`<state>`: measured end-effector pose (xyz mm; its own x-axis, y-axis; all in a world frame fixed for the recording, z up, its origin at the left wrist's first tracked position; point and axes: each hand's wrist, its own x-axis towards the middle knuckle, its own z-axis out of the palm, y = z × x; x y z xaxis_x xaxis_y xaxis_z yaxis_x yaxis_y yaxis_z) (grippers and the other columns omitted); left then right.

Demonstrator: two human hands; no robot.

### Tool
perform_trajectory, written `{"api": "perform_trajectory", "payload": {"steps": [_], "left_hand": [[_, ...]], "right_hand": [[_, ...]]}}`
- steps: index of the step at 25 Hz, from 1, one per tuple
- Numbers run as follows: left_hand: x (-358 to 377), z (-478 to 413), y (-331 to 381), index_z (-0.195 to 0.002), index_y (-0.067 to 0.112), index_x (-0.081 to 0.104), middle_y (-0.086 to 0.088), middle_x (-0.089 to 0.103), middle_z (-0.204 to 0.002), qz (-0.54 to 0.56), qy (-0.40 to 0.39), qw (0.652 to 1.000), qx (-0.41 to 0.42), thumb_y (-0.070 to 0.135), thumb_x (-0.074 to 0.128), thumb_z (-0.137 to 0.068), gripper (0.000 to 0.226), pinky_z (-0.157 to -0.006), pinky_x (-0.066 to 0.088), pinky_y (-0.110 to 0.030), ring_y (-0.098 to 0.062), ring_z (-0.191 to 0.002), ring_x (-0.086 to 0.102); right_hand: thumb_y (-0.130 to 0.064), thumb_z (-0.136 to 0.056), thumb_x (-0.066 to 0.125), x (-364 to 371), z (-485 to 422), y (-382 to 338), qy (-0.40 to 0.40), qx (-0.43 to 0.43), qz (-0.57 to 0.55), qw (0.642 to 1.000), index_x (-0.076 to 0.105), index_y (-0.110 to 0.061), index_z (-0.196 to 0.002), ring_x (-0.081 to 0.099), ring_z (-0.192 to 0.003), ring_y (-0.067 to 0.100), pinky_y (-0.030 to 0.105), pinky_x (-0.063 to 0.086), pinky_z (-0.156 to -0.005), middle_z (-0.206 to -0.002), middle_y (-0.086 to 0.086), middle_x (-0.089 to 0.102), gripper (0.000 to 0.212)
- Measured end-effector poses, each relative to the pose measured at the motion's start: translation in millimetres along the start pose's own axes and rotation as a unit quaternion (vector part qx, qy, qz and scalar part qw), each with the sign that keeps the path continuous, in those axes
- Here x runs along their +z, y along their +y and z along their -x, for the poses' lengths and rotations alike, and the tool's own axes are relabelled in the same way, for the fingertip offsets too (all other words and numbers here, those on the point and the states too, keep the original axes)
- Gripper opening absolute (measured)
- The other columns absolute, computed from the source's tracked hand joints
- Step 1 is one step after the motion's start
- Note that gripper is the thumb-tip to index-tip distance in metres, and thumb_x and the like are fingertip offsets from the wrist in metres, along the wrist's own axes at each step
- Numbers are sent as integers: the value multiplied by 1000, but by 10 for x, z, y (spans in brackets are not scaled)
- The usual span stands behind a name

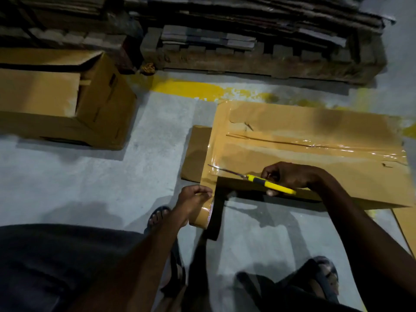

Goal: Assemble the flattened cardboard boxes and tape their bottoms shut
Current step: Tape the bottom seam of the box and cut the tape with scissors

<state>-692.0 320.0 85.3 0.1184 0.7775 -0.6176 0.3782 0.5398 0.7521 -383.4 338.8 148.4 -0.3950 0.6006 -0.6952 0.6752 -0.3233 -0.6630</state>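
Observation:
A brown cardboard box (315, 140) stands on the floor at the right, its closed flaps facing up with glossy clear tape along the seam. My right hand (290, 176) grips a yellow utility knife (270, 184), blade out and pointing left at the box's near left corner. Just below that corner my left hand (193, 198) holds a brown tape roll (203, 216). A stretch of tape runs from the roll up to the box's left end.
A second assembled box (67, 102) stands at the left. A wooden pallet (258, 61) stacked with flat cardboard fills the back. A yellow line (191, 87) crosses the grey floor. My sandalled feet (157, 217) are near the box. Flat cardboard (405, 224) lies at the right edge.

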Motion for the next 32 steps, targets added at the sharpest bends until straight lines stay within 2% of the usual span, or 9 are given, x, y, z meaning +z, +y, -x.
{"api": "perform_trajectory", "payload": {"steps": [4, 7, 11, 16, 20, 23, 27, 30, 32], "left_hand": [[-22, 3, 12, -85, 20, 72, 12, 68, -86, 7, 0, 1000, -7, 11, 70, -84, 9, -68, 43, -16, -9, -83, 61], [-25, 2, 5, -85, 20, 72, 8, 69, -88, 12, -11, 1000, -9, 12, 70, -84, 8, -72, 45, -20, -12, -87, 62], [-38, 2, -9, -81, 23, 72, 5, 70, -89, 21, -10, 1000, -8, 12, 71, -83, 11, -84, 46, -29, -16, -88, 63], [-63, -16, -33, -79, 26, 74, 4, 71, -96, 6, -23, 1000, -8, 16, 72, -81, 11, -91, 46, -36, -21, -95, 63], [-75, 18, 2, -89, 21, 72, 7, 67, -97, 4, -29, 999, -14, 15, 69, -85, 8, -81, 44, -26, -13, -90, 59], [-74, 27, 13, -88, 22, 72, 8, 66, -98, 1, -34, 999, -17, 16, 69, -85, 8, -83, 44, -29, -15, -94, 59], [-82, 29, 30, -90, 21, 72, 11, 65, -97, 1, -32, 999, -17, 16, 69, -85, 8, -78, 44, -25, -12, -92, 58], [-70, 7, 17, -82, 24, 72, 6, 68, -94, 6, -26, 1000, -8, 13, 71, -83, 11, -81, 44, -27, -17, -94, 61], [-62, -7, -4, -77, 26, 73, 5, 71, -92, -6, -26, 1000, -8, 13, 73, -81, 14, -85, 46, -29, -19, -95, 63]], "right_hand": [[-76, -50, 77, 0, 48, 86, -128, 56, 12, 990, 54, -20, -102, 51, -72, 15, 33, 44, -60, -89, 4, 55, 80], [-69, -53, 77, 100, 86, 101, -154, 143, -45, 977, 51, -19, -115, 40, -62, 11, 23, 36, -52, -87, 5, 46, 84], [-68, -47, 77, 285, -91, 42, -120, 144, -58, 980, 50, -15, -101, 34, -52, 10, 25, 30, -47, -74, 1, 42, 81], [-86, -23, 77, 394, -283, -25, -93, 118, -47, 988, 54, -13, -101, 35, -49, 11, 25, 30, -47, -69, 0, 44, 109], [-83, -29, 79, 485, -412, -63, -77, 112, -53, 989, 56, -13, -99, 33, -51, 12, 25, 29, -46, -71, 2, 43, 101], [-81, -34, 79, 530, -467, -47, -63, 100, -60, 991, 59, -16, -97, 37, -54, 12, 24, 30, -45, -74, 2, 46, 93], [-69, -52, 78, 548, -488, -62, -49, 96, -40, 993, 65, -16, -92, 45, -53, 15, 24, 33, -45, -71, 3, 57, 67], [-72, -40, 81, 535, -500, -25, -25, 61, -18, 998, 69, -5, -88, 57, -53, 17, 26, 41, -48, -66, 4, 67, 84], [-69, -41, 78, 528, -502, 7, -21, 53, -1, 998, 67, -7, -77, 60, -50, 17, 27, 46, -49, -60, 3, 67, 73]]}}
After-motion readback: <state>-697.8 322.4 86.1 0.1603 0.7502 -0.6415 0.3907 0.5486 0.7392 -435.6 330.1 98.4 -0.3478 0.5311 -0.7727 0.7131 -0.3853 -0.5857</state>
